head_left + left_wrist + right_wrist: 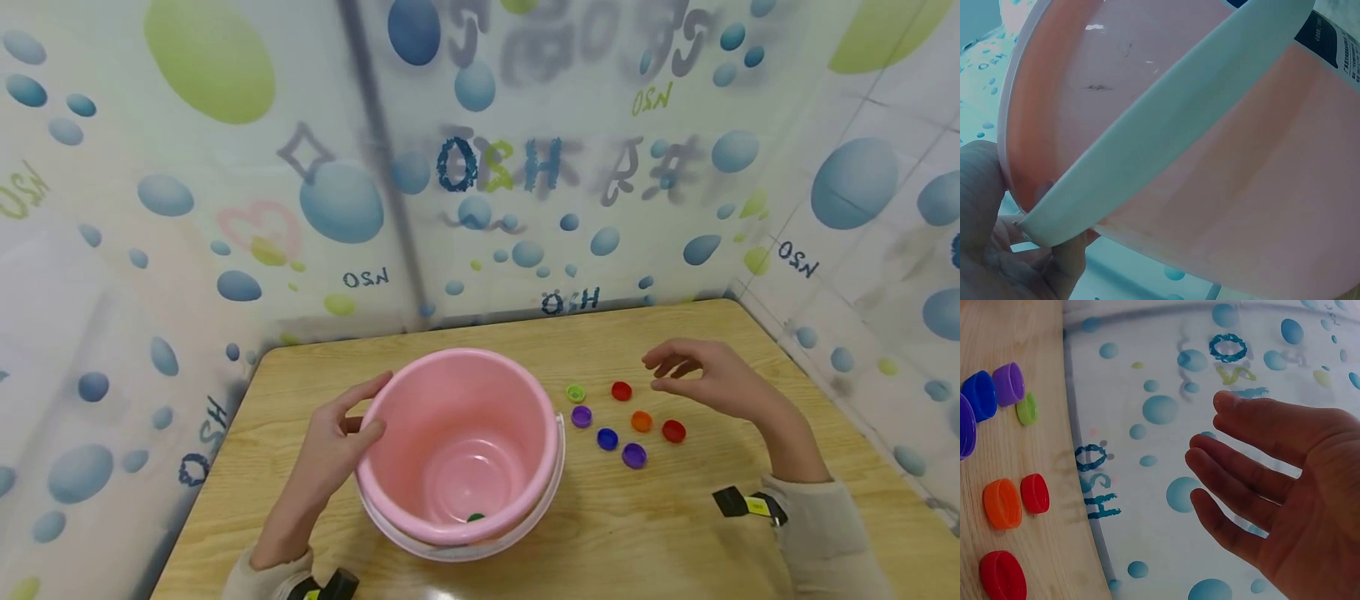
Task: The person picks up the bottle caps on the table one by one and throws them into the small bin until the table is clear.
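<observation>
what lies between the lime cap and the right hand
In the head view, a red cap lies on the table between the lime cap and the right hand. The other red cap sits lower in the picture, off that line.

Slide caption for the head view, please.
Left hand grips a pink bucket; right hand hovers near seven coloured caps on a table.

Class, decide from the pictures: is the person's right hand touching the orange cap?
Apart. The right wrist view shows it: tabletop and patterned sheet are visible between the orange cap and the right hand.
</observation>
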### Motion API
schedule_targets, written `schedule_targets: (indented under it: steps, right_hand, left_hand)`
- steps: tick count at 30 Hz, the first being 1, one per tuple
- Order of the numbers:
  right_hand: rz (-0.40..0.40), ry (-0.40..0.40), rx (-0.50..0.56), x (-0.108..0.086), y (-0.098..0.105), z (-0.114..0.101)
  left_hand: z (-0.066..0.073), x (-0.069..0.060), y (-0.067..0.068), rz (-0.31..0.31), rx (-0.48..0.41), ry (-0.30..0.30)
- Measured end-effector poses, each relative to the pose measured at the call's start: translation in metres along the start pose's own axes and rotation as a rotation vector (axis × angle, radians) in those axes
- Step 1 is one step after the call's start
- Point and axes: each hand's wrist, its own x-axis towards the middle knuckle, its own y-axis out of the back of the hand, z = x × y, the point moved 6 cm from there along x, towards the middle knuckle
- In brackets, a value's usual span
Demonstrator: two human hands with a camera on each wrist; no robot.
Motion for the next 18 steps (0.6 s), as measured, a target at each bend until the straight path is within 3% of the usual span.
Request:
schedule_targets:
  steps: [18]
  right_hand:
    - [-0.033, -0.198, 0.034, -0.016, -0.003, 0.03]
  left_hand:
    - [0.0, 0.0, 0.0, -0.012, -0.013, 0.014]
